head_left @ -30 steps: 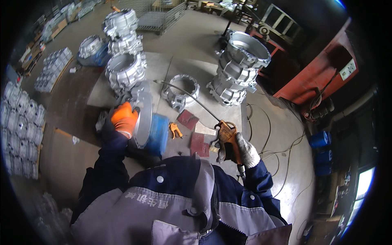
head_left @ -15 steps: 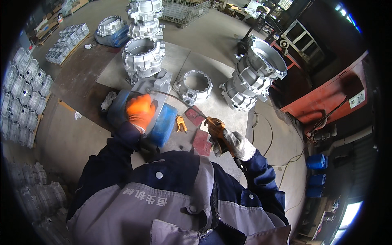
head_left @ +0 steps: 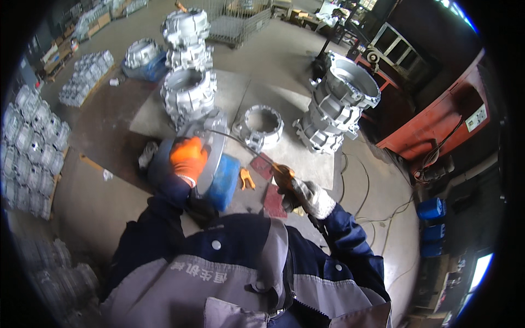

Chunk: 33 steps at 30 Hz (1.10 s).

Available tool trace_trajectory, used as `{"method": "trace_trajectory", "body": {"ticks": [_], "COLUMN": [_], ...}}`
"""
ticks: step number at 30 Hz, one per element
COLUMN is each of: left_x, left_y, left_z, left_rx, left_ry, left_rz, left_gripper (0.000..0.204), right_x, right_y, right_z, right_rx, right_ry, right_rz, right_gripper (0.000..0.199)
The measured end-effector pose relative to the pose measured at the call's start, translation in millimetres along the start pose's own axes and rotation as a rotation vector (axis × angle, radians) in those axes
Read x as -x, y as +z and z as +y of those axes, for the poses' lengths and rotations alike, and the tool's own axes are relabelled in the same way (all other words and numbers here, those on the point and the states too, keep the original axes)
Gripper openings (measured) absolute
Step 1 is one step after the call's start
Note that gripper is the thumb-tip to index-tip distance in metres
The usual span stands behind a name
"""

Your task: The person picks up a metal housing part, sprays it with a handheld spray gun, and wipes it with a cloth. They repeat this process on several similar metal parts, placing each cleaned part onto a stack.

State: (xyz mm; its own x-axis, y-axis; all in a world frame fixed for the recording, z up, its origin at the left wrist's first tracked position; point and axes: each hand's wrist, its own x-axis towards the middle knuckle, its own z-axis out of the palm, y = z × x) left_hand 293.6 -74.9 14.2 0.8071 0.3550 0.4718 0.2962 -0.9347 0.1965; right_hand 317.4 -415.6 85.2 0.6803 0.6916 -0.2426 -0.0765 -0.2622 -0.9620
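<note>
Left hand (head_left: 188,158), orange glove, spread flat on casting (head_left: 210,150) propped on blue stand (head_left: 225,183); right hand (head_left: 301,191) clenched round thin tool (head_left: 240,143), tip at casting rim; risk: casting tips off stand if pressure shifts; tool may skid toward left fingers.

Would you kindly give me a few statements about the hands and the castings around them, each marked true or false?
1. The left hand wears an orange glove and rests on a round grey metal casting. True.
2. The right hand is bare. False: it wears a grey-white glove.
3. The right hand grips a thin tool that reaches toward the casting. True.
4. The blue stand lies far behind the stacked castings. False: it sits right under the held casting.
5. A ring-shaped casting lies flat on the floor plate. True.
</note>
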Motion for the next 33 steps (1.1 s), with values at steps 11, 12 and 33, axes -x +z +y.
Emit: {"method": "trace_trajectory", "body": {"ticks": [11,12,33], "left_x": [-53,-54,-64], "left_y": [15,12,-7], "left_z": [-52,-56,-70], "left_rx": [0.015,-0.027,-0.093], "left_ry": [-0.305,-0.314,-0.057], "left_rz": [-0.394,-0.425,-0.569], "left_gripper": [0.046,0.047,0.033], "right_x": [51,54,-2], "right_y": [-31,-34,-2], "right_z": [84,91,119], "right_rx": [-0.468,-0.537,-0.81], "right_ry": [0.326,0.338,0.068], "right_rz": [-0.085,-0.106,0.061], "right_gripper": [0.066,0.063,0.052]}}
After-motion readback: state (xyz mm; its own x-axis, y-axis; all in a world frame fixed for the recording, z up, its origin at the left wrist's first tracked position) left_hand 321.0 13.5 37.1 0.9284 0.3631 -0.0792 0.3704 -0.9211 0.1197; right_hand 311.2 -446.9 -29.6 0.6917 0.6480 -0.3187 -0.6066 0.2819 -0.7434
